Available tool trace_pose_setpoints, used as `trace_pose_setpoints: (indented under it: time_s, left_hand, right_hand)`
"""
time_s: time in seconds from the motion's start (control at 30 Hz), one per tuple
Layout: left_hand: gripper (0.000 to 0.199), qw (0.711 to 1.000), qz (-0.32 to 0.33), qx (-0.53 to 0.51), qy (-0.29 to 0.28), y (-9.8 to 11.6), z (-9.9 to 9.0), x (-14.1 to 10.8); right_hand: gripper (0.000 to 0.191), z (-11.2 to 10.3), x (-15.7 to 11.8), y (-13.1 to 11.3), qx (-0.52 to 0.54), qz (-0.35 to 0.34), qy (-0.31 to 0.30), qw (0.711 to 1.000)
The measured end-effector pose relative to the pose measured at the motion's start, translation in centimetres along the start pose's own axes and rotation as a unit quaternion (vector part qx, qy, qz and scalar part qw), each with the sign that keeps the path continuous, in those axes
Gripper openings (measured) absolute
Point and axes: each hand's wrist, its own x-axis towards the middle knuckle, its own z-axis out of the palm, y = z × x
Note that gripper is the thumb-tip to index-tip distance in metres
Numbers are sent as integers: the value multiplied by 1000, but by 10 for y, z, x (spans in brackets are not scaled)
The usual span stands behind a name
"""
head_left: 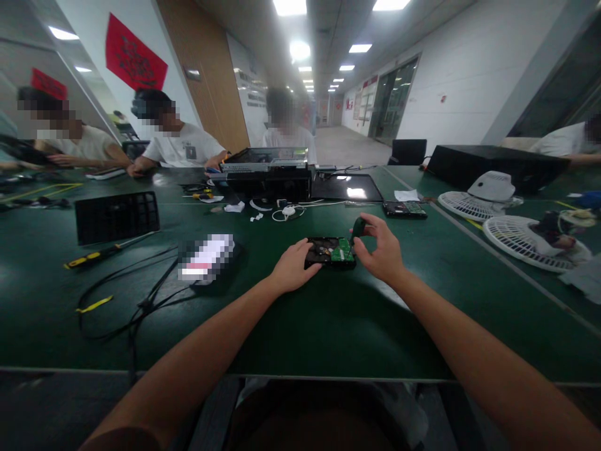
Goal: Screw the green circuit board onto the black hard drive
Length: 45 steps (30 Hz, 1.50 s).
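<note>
A hard drive (322, 250) lies flat on the green table in front of me, its green circuit board (342, 250) facing up at the right end. My left hand (293, 266) grips the drive's left end, with the thumb along the near edge and the fingers on the far side. Between the thumb and fingers of my right hand (382, 247) is a small screwdriver (359, 228) with a dark green handle. It stands nearly upright over the board's right edge. Whether its tip touches a screw is too small to tell.
Left are a black adapter (220, 275), cables (145, 300), a yellow-black screwdriver (94, 257) and a dark panel (117, 217). Ahead stand an opened computer case (265, 175) and another drive (404, 209). White fan parts (526, 241) lie right. Several people sit around the table.
</note>
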Motion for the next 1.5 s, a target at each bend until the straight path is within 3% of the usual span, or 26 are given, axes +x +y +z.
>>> trace_pose_setpoints:
  time_s: [0.27,0.53,0.87,1.23,1.5]
  left_hand:
    - [66,1000,-2,2,-1,-1,1,0]
    - [66,1000,0,2,-1,-1,0,0]
    - [68,1000,-6,1,-6,-2,0,0]
    - [67,1000,-4,-3,1,-1,0,0]
    - [67,1000,2,1,-4,-1,-1,0]
  right_hand:
    - [58,-2,2,-1,-36,-13,10,999]
    - [63,0,0,0,-2,11,-9,1000]
    - [62,-3,3,-3,-18,-22,-11,1000]
    - [67,1,0,0,-23,16,7,1000]
    - [61,2,-1,2,-8,23,12,1000]
